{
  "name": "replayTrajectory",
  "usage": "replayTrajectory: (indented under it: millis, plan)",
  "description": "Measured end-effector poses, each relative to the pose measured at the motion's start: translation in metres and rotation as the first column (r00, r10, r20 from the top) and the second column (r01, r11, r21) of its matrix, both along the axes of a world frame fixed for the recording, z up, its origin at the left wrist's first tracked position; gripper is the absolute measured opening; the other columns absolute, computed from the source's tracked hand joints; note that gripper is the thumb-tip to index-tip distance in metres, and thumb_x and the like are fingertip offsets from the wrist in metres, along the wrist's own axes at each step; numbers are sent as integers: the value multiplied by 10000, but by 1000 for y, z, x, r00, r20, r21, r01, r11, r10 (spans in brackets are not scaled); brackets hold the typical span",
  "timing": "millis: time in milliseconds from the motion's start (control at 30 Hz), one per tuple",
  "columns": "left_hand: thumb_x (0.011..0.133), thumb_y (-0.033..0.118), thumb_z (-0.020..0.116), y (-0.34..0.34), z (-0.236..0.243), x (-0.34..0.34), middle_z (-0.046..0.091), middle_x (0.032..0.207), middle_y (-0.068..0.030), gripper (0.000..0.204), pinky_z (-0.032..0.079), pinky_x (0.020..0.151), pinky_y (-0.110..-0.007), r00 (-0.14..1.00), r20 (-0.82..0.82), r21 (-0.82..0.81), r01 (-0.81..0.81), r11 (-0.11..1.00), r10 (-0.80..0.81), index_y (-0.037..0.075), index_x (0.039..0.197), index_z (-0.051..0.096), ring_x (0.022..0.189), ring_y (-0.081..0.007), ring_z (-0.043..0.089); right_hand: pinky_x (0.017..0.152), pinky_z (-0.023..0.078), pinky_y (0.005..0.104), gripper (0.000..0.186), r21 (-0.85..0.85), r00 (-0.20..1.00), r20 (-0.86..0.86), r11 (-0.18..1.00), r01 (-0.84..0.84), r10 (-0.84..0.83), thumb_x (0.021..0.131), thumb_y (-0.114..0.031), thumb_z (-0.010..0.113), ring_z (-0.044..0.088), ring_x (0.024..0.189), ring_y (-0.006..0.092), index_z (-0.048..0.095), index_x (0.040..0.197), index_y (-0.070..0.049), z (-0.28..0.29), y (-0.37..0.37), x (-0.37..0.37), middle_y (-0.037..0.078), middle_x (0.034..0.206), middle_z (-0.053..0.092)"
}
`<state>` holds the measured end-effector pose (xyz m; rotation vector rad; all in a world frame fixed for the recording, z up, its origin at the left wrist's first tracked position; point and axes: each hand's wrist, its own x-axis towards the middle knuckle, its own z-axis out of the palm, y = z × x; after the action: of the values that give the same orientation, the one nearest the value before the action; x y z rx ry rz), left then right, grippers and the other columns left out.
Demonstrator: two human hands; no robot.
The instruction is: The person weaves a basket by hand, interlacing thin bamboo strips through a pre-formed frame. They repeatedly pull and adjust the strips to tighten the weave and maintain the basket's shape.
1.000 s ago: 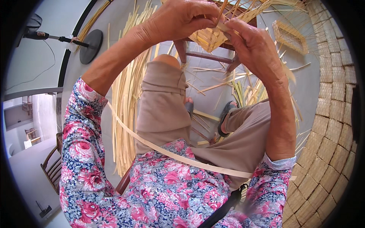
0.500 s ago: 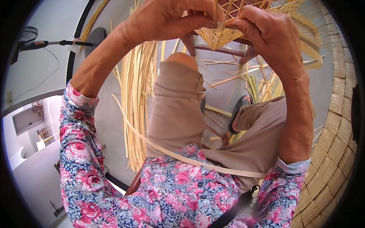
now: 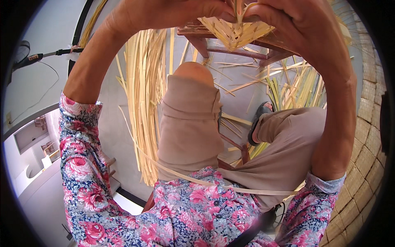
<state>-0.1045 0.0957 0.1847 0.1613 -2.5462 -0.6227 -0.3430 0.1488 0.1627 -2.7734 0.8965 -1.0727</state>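
At the top edge, a partly woven bamboo basket shows its pointed corner, with pale strips crossing each other. My left hand pinches the strips at this corner from the left, thumb pressed near the middle. From the other side my right hand grips the same corner, its thumb almost meeting the left one. Most of the fingers and the upper part of the weave are cut off by the frame. One long thin bamboo strip curves across my lap toward the right sleeve.
Beneath the weave stands a reddish-brown wooden stool. Long bamboo strips lie bundled on the floor left of my knee, with a greener pile at the right. A black-handled pole juts in at left. Tan block-patterned matting lines the right.
Both hands and the basket corner now sit higher in the picture, and my right forearm is farther right. The basket corner looks spread wider. Both hands keep their pinch.
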Motion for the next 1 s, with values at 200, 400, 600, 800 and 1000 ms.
replayTrajectory:
  millis: [200,400,600,800,1000]
  plan:
    - [883,159,779,-7,-13,7,663,911,-34,190,544,687,-303,995,67,-54,-74,996,77,44,951,644,826,-150,684,545,490,399,221,-100,994,-88,993,60,-69,929,-355,686,660,612,288,726,939,-138,-5,-4,7,87,717,669]
    - [805,109,839,6,-18,13,690,1011,-5,339,515,752,-263,900,14,138,-434,890,437,67,1122,726,789,-81,611,583,533,390,275,-80,904,-141,915,396,-403,918,-380,680,713,658,256,679,815,-125,-9,-23,30,73,680,690]
    - [836,113,813,-2,-42,6,630,810,-2,117,445,602,-225,716,-104,302,-638,708,690,25,898,768,672,-57,543,769,478,424,44,-187,927,192,915,356,-322,870,-124,674,654,890,288,653,877,-86,-15,-28,28,109,814,675]
    - [839,99,795,-8,-46,7,610,800,3,84,450,592,-219,712,-132,367,-612,701,690,40,898,780,662,-54,549,757,569,373,168,831,708,435,551,-77,-556,978,-70,525,702,844,263,632,1101,-30,-62,-21,18,110,964,700]
    - [851,94,798,-5,-44,1,616,812,7,85,476,657,-222,693,-136,361,-631,687,708,24,882,761,701,-57,570,866,585,412,227,430,-194,611,528,-732,-767,1035,-62,438,688,906,266,517,1245,-32,-46,-49,-26,126,1039,679]
